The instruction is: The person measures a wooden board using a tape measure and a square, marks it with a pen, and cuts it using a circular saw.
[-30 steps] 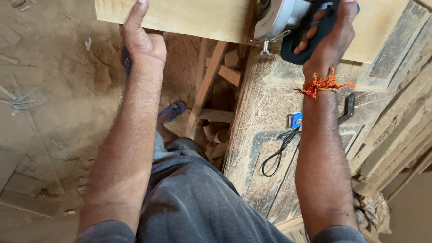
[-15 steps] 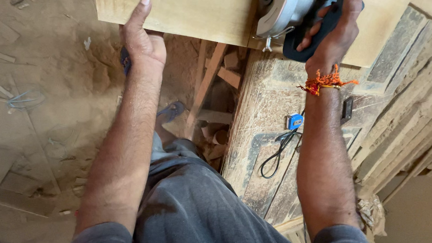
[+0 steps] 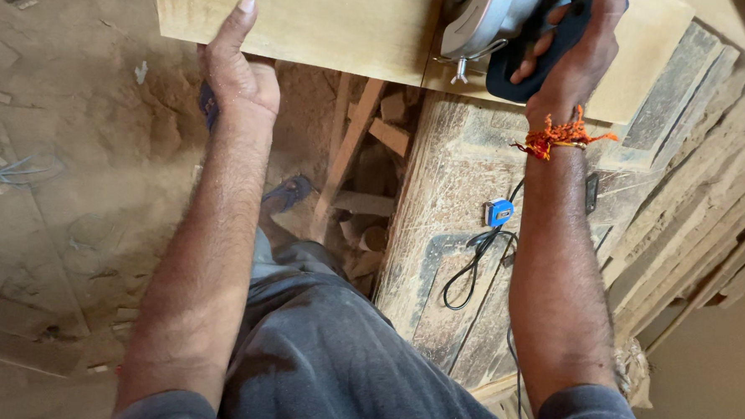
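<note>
The black handle [image 3: 536,57] of a circular saw [image 3: 502,27] is gripped by the right hand [image 3: 576,63], the fingers wrapped fully round it; an orange thread [image 3: 560,136] is tied at the wrist. The saw is set on a pale wooden board [image 3: 330,19], towards the board's right end, with its grey guard and a small wing nut showing at the board's near edge. The left hand [image 3: 237,78] is pressed against the board's near edge towards its left end, the thumb laid flat on the top face and the fingers curled beneath, so the board is pinched, not merely touched.

The saw is judged heavy and rigid, best held by the shaped handle well away from the guard. The board is judged stiff, fairly light and dusty, hence somewhat slippery; it is best steadied at an edge far from the saw, as is done here.

The board's right part is carried on an old carved panel [image 3: 455,238] coated with dust, while its left part overhangs the sawdust-covered floor [image 3: 72,180]. Offcuts [image 3: 366,176] are heaped under the overhang. On the panel, near its middle, a small blue square fitting [image 3: 499,212] is seen on a black cable [image 3: 470,272] looped towards the near edge. No packages, labels or signs can be made out. Rough planks [image 3: 690,223] are stacked along the panel's right side.
</note>
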